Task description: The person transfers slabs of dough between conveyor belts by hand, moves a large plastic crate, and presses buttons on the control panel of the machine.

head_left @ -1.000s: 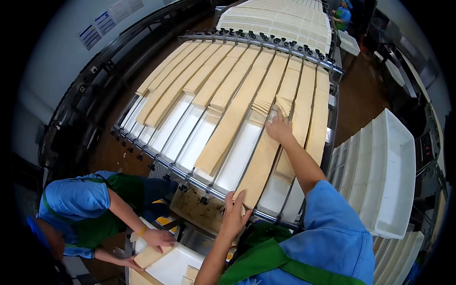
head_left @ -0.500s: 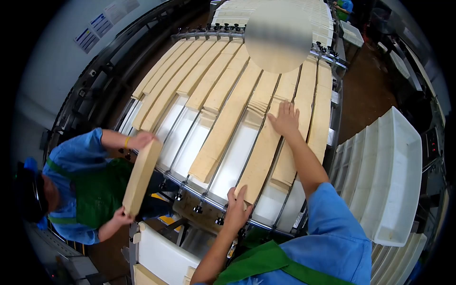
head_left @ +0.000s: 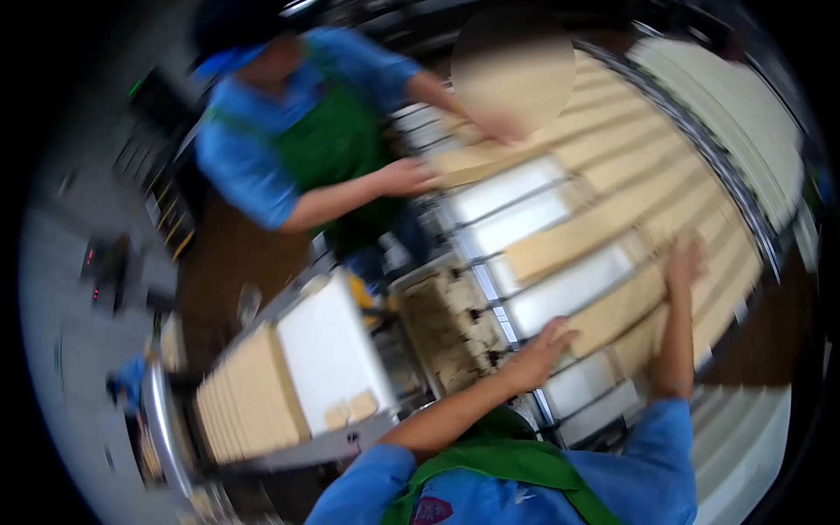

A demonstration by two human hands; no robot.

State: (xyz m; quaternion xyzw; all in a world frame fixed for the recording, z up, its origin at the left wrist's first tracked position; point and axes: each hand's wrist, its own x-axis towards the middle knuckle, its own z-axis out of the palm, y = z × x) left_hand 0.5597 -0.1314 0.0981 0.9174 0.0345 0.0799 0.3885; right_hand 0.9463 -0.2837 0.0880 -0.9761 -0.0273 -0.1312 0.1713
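Observation:
A long pale-yellow slab (head_left: 617, 308) lies in a lane between thin metal rods, its near end at my left hand (head_left: 535, 357). The fingers of that hand are closed about the end. Farther along, my right hand (head_left: 685, 262) rests flat on the slabs with fingers outstretched, smeared by motion. Beside this slab is another slab (head_left: 573, 238), with bare white surface (head_left: 573, 284) between the two. What the slabs are made of, I cannot tell.
Across the lanes, a co-worker (head_left: 306, 140) in a green apron has both hands on another slab (head_left: 481, 162). A bin of pale scraps (head_left: 446, 328) sits below the front rail. Several slabs stand in a row (head_left: 249, 394) at lower left. White trays (head_left: 744, 437) are at right.
My view has swung left, bringing the slab row and scrap bin into sight. The co-worker's slab has gone from held off the table to lying at the lanes. My hands stay on the slabs.

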